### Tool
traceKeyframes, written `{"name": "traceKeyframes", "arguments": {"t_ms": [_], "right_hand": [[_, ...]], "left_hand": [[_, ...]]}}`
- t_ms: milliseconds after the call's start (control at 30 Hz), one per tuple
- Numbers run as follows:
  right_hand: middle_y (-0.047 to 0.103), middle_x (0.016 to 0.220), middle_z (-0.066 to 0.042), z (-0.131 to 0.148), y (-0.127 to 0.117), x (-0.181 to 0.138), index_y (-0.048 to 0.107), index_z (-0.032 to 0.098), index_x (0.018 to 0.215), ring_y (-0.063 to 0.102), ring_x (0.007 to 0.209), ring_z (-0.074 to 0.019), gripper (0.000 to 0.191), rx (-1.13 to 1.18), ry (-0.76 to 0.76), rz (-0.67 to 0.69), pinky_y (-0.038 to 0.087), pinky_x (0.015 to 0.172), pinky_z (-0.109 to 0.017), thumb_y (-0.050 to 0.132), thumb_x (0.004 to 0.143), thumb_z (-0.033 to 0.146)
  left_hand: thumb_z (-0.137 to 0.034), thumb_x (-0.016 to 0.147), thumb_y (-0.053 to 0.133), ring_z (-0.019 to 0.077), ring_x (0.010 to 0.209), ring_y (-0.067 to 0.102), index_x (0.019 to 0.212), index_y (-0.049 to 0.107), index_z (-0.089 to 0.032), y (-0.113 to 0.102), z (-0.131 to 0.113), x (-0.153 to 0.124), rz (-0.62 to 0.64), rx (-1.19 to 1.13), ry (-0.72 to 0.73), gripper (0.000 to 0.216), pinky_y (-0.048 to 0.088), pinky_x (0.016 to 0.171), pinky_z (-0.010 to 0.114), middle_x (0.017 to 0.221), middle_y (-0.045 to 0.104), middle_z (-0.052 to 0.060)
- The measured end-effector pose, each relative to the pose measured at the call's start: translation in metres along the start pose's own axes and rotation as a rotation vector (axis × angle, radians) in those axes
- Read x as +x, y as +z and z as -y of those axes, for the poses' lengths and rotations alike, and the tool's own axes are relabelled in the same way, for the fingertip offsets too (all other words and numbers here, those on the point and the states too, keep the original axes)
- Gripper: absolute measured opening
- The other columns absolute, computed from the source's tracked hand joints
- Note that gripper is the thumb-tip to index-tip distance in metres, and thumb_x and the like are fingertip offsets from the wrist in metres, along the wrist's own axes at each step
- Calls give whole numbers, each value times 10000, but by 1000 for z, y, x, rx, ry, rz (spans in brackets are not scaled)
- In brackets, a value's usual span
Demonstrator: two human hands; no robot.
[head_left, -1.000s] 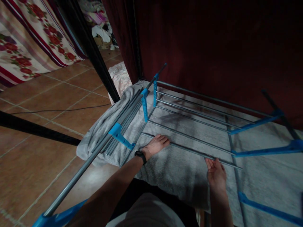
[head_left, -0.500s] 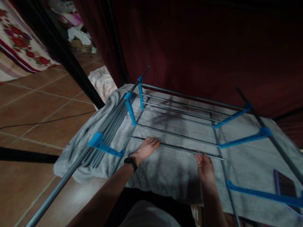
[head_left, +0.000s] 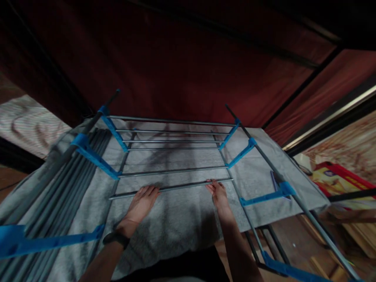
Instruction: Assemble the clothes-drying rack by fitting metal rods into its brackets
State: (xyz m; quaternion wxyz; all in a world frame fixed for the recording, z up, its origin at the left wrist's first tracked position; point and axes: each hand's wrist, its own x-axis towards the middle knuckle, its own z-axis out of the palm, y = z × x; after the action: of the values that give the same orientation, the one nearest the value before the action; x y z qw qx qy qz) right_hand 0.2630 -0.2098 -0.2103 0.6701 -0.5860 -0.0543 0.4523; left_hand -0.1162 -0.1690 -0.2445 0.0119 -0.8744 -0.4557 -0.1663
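Observation:
A loose grey metal tube [head_left: 182, 186] lies crosswise in front of me, its ends by the two side poles. My left hand [head_left: 143, 200], with a dark band on the wrist, is closed over its left part. Near the right end, the fingers of my right hand [head_left: 216, 191] pinch the same tube. Beyond it is a partly assembled rack: blue plastic brackets [head_left: 95, 159] join the poles on each side. Several thin crossbars [head_left: 173, 171] span from the left brackets to the right brackets [head_left: 241, 153].
Several loose grey tubes [head_left: 63, 196] lie bundled at left on the grey blanket [head_left: 176, 219]. A flat dark device [head_left: 276, 181] rests behind the right pole. Dark red curtains [head_left: 176, 74] hang behind. A red and yellow package [head_left: 342, 180] is at far right.
My view has swung to the right, bringing the package into sight. Both hands keep hold of the tube, which stays in about the same place in front of the crossbars.

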Motion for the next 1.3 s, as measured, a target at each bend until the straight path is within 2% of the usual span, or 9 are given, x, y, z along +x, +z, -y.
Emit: {"name": "traceKeyframes", "arguments": {"t_ms": [233,367,733,933,1033,1167,1300], "right_hand": [[865,809,-9,8,2,-3,700,300,778,828,754,-216,286,-10,37,27,740,780,-345,979,767,357],[868,840,-16,10,-1,-3,716,295,780,837,802,-222,247,-30,51,72,741,828,-365,954,752,354],[860,888,-18,6,-7,2,703,313,834,851,887,-251,310,-106,-13,126,743,920,-416,960,761,470],[824,842,-15,0,-7,7,654,336,865,840,837,-265,382,-102,-24,90,749,877,-443,925,867,607],[827,841,-7,-3,-8,10,643,342,877,844,836,-261,420,-98,-30,94,753,877,-432,927,864,651],[866,876,-19,-2,-9,9,663,342,890,848,849,-266,395,-69,-14,115,759,852,-429,944,851,616],[836,815,-13,3,-5,9,639,347,860,841,812,-267,368,-98,14,96,754,818,-416,939,853,560]], "left_hand": [[-359,1221,500,353,1181,847,1264,901,-234,3,7,-2,-8,-14,40,422,627,1135,508,1222,929,149],[-342,1211,508,358,1175,852,1289,903,-233,3,7,-2,-27,-14,55,417,638,1107,508,1201,931,148],[-325,1196,517,347,1137,847,1237,901,-244,-1,10,-1,-3,-2,96,395,633,1089,500,1189,933,136],[-331,1205,504,343,1161,834,1231,889,-247,-2,8,-2,13,-35,82,396,620,1117,494,1209,923,135],[-339,1206,489,348,1164,831,1215,885,-251,-3,7,-1,24,-44,53,406,619,1119,499,1183,920,135],[-369,1211,468,348,1137,834,1205,886,-249,-3,5,0,-22,-49,62,434,627,1109,502,1158,923,138],[-364,1200,466,353,1121,832,1284,888,-246,-6,3,1,-66,-73,73,446,631,1111,519,1182,923,146]]}}
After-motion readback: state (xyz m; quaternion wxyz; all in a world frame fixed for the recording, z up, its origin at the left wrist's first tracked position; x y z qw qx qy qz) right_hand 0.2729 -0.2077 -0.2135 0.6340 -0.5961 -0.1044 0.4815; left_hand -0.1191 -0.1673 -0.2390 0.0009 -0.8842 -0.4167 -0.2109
